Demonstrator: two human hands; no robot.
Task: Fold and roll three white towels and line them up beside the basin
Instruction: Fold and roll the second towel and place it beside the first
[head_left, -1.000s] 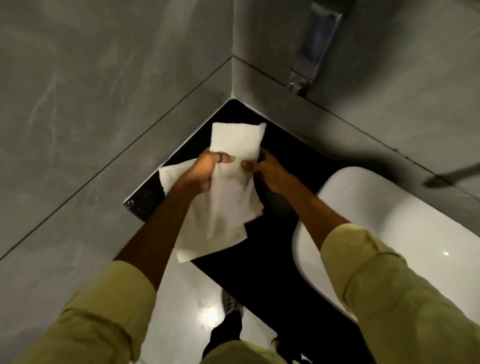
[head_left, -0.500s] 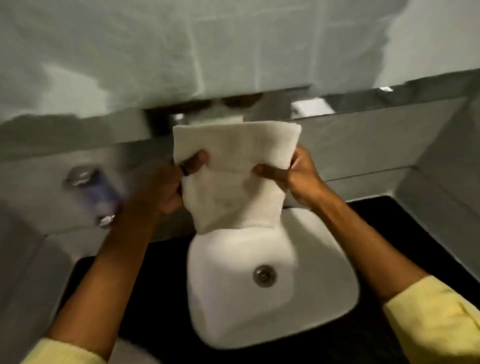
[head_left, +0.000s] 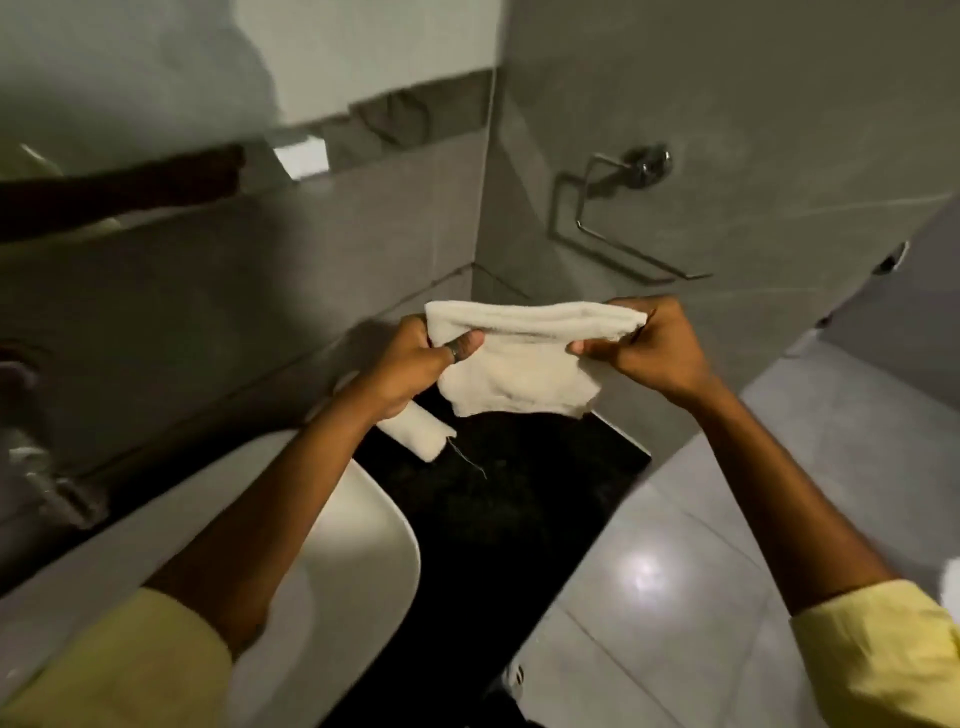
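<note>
I hold a folded white towel (head_left: 519, 369) in the air above the black counter (head_left: 498, 499), to the right of the white basin (head_left: 332, 561). My left hand (head_left: 415, 364) grips its left top corner and my right hand (head_left: 644, 348) grips its right top corner, so the towel hangs stretched between them. A rolled white towel (head_left: 415, 431) lies on the counter under my left wrist, close to the back wall, with a loose thread trailing from its end.
A chrome towel holder (head_left: 618, 218) is fixed to the right wall above the counter. A tap (head_left: 47, 483) sticks out at the left edge. The mirror (head_left: 156, 78) runs along the back wall. Pale floor tiles (head_left: 701, 571) lie to the right of the counter.
My view has swung from the left counter corner, across the basin, to the right side. The towel has travelled with both hands and is now held lower, over the right counter.
</note>
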